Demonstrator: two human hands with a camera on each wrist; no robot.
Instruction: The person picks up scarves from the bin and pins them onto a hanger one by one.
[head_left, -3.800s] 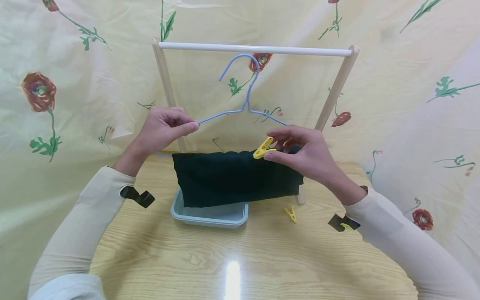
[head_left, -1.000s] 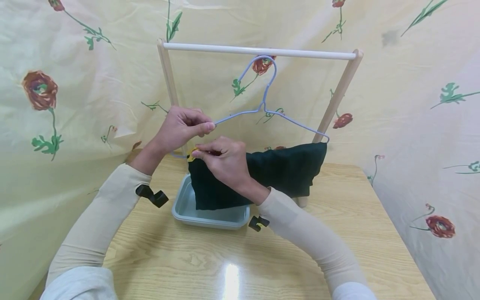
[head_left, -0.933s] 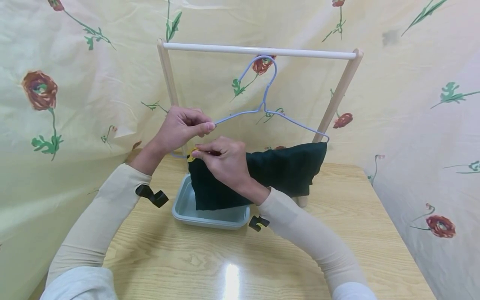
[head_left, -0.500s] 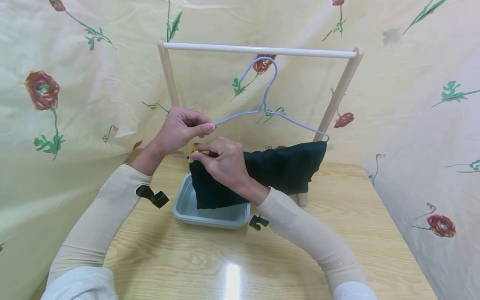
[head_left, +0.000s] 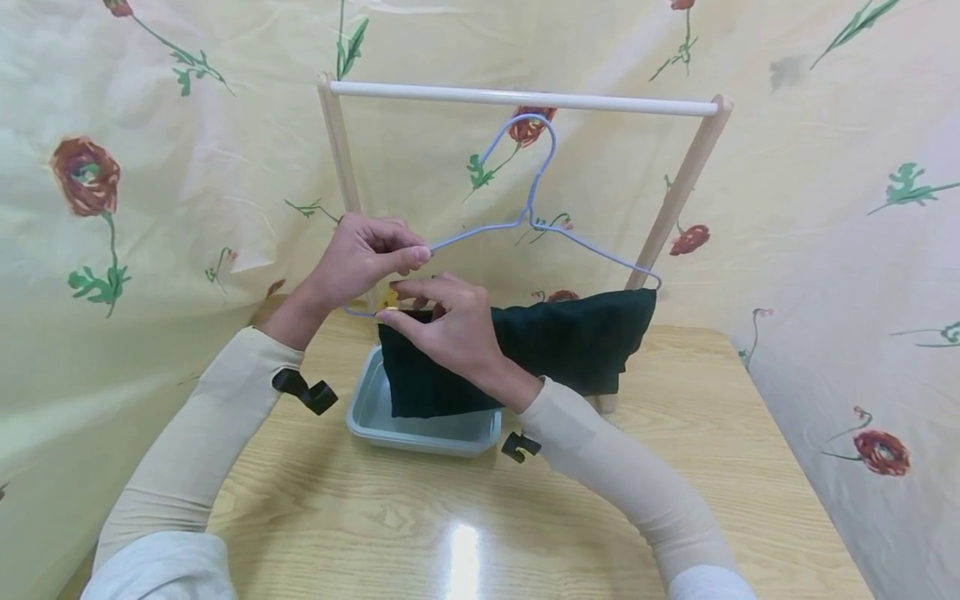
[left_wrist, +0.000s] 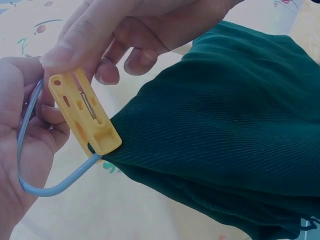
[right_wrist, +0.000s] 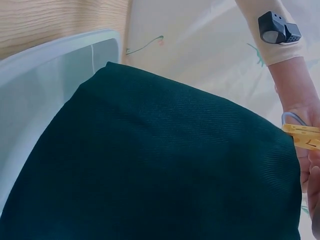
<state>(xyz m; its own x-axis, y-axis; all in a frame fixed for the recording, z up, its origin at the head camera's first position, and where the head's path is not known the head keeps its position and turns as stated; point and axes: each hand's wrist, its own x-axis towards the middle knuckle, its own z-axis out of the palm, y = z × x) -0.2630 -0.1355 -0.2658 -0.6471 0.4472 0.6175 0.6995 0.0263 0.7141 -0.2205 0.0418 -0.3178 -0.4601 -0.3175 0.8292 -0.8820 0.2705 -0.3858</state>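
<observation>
My left hand (head_left: 367,257) pinches the left arm of a blue wire hanger (head_left: 480,229) between thumb and fingers. A dark green cloth (head_left: 577,342) hangs folded over the hanger's lower bar. At the cloth's left end, a yellow clothespin (left_wrist: 92,117) clamps the cloth's edge to the bar, right beside the hanger's rounded corner. My right hand (head_left: 457,325) has thumb and index finger on either side of the clothespin, a fingertip at its handle end in the left wrist view. The other right fingers are curled loosely. In the right wrist view the clothespin (right_wrist: 302,136) shows at the right edge.
A light blue plastic basin (head_left: 420,446) stands on the wooden table (head_left: 337,517) below the cloth. Behind the hanger rises a rack with a white rail (head_left: 525,98) and wooden posts. Flowered fabric (head_left: 187,167) covers the walls. A small camera (right_wrist: 277,32) is strapped to the left wrist.
My right hand has crossed left with the clothespin to the cloth's left end. In the last half second its thumb and index finger have spread, and the clothespin has closed on the cloth.
</observation>
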